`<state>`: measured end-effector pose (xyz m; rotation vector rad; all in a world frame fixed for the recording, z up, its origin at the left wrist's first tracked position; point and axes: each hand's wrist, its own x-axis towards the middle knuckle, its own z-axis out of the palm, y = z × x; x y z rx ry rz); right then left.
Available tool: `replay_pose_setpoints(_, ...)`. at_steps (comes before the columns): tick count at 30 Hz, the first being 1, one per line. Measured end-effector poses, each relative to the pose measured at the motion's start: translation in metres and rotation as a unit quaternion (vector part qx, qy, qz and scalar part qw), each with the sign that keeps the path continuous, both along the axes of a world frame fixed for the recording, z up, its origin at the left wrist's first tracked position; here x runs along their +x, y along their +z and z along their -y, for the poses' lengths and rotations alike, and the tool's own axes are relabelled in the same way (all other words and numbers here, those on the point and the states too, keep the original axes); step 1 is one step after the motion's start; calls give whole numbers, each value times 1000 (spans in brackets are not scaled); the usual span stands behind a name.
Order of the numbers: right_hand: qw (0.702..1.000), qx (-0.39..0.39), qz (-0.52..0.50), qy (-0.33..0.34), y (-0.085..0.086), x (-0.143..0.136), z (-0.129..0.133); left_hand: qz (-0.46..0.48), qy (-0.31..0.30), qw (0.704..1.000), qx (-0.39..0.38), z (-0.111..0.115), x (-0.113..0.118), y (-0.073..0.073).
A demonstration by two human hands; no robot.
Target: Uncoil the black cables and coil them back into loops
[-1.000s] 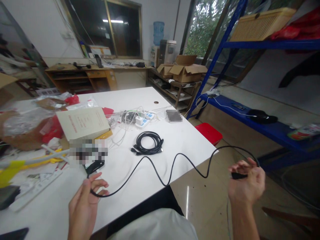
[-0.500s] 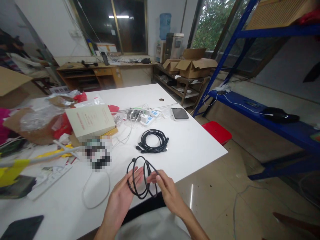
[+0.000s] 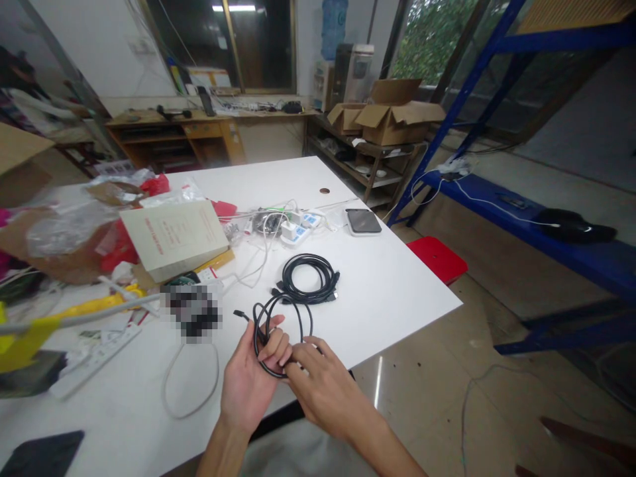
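A black cable (image 3: pixel 311 320) hangs in loose loops between my hands, over the near edge of the white table. My left hand (image 3: pixel 253 377) has its fingers curled round the loops, and one plug end (image 3: pixel 242 315) sticks out to its upper left. Against it, my right hand (image 3: pixel 318 384) is closed on the lower right part of the loops; its fingertips are partly hidden. Just beyond the hands, a coiled black cable (image 3: pixel 330 286) lies on the white table (image 3: pixel 397 291).
Left of the hands lie a thin white cable (image 3: pixel 217 371), a beige box (image 3: pixel 173 235), and plastic bags. Farther back are a white power strip (image 3: pixel 294 233) and a grey-topped device (image 3: pixel 364 222). A red stool (image 3: pixel 437 260) and blue rack (image 3: pixel 586 255) stand right.
My left fingers have curled round the cable loops, and my right hand has moved in against the left. The plug end now points out to the left. The view has shifted slightly.
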<state>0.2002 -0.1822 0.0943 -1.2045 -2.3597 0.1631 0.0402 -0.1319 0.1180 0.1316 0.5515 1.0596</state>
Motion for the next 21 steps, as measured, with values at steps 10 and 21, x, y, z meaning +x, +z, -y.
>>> replay_pose_setpoints(10,996,28,-56,-69,2,-1,-12,-99,-27,991,90,-15,16,1)
replay_pose_setpoints(21,993,57,106,-19,-6,19,-30,-393,-109,877,255,-60,-11,-30)
